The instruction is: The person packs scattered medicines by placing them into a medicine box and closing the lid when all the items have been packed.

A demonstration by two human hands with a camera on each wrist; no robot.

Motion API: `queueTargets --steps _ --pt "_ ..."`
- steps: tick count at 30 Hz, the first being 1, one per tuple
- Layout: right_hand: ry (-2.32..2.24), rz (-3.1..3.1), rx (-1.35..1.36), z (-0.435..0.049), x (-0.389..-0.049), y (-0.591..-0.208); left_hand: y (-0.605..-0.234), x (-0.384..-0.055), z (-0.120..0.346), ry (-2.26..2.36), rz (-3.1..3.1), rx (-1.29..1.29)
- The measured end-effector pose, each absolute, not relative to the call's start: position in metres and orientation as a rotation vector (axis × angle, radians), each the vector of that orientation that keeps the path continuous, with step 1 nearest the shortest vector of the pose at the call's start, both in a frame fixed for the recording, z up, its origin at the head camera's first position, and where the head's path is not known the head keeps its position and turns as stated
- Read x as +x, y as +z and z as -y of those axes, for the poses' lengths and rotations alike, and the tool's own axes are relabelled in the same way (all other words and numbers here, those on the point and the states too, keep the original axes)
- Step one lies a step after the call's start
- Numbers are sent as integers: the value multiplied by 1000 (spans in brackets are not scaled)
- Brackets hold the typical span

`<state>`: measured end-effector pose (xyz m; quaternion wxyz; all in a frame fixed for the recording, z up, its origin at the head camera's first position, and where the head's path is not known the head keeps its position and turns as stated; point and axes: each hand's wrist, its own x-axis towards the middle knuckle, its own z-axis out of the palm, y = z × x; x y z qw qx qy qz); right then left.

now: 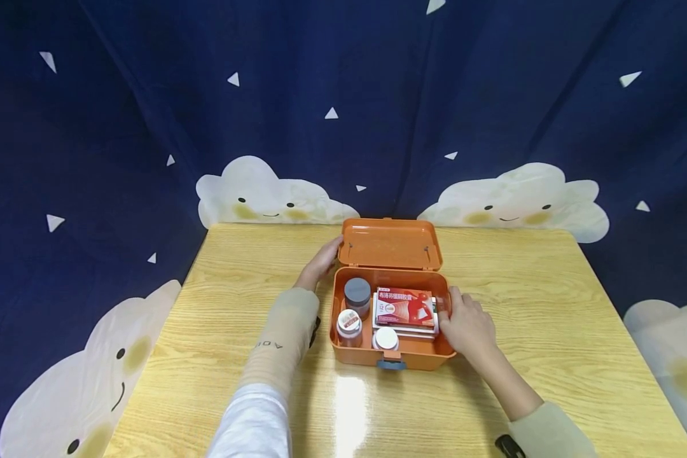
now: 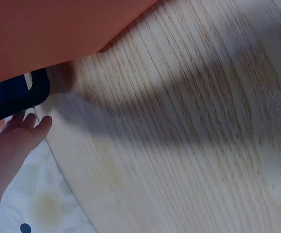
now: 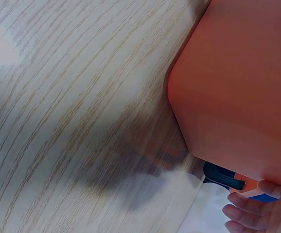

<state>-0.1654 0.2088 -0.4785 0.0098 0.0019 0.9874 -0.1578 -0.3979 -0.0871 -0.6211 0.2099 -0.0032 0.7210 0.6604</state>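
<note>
An orange medicine box [image 1: 355, 357] stands on the table with its lid [image 1: 389, 245] tipped back. Inside on the left are a grey-capped jar [image 1: 357, 296] and a white-capped bottle with a label [image 1: 349, 321]; another white-capped bottle [image 1: 386, 339] sits near the front. To their right, a red ibuprofen carton [image 1: 403, 307] lies on top of other cartons. My left hand [image 1: 323, 257] touches the lid's left edge with fingers extended, near the dark handle [image 2: 39, 92] in the left wrist view. My right hand [image 1: 469, 324] grips the box's right rim, thumb over the inside.
The light wooden table [image 1: 240, 286] extends to both sides of the box. A dark blue curtain [image 1: 298, 57] with white clouds and triangles hangs behind and beside the table. A blue-grey latch [image 1: 391, 364] is on the box's front.
</note>
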Motion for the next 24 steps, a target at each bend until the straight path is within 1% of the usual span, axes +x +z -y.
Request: queueTargets --steps 3,5,6,8,10,11,13,15,16,19,21,24 --pt "-494 -3079 7 -209 -166 -478 -664 -426 88 1865 -1894 8" --pt "-492 -3079 4 -209 -166 -478 -717 -461 92 1886 -1841 9" --pt "-491 -3076 4 -209 -166 -477 -736 -473 94 1895 -1821 21" --pt "-489 -3075 1 -209 -165 -477 -750 -483 94 1914 -1805 -11" --pt "-486 -3075 -1 -209 -165 -477 -734 -471 91 1924 -1821 -43" --pt "-485 -3075 -2 -209 -165 -477 -715 -458 89 1934 -1831 -39" --pt "-483 -3074 -2 -209 -165 -477 -664 -424 81 1942 -1866 -85" --pt "-480 -3071 0 -208 -165 -477 -630 -401 77 1955 -1882 -100" --pt "-480 -3069 0 -208 -165 -477 -620 -394 76 1970 -1875 -95" --pt "-481 -3063 6 -208 -165 -477 -603 -383 72 2029 -1817 -100" --pt "-483 -3061 9 -208 -166 -477 -604 -385 71 2084 -1750 -76" --pt "-489 -3062 12 -208 -165 -477 -603 -390 66 2150 -1661 -108"
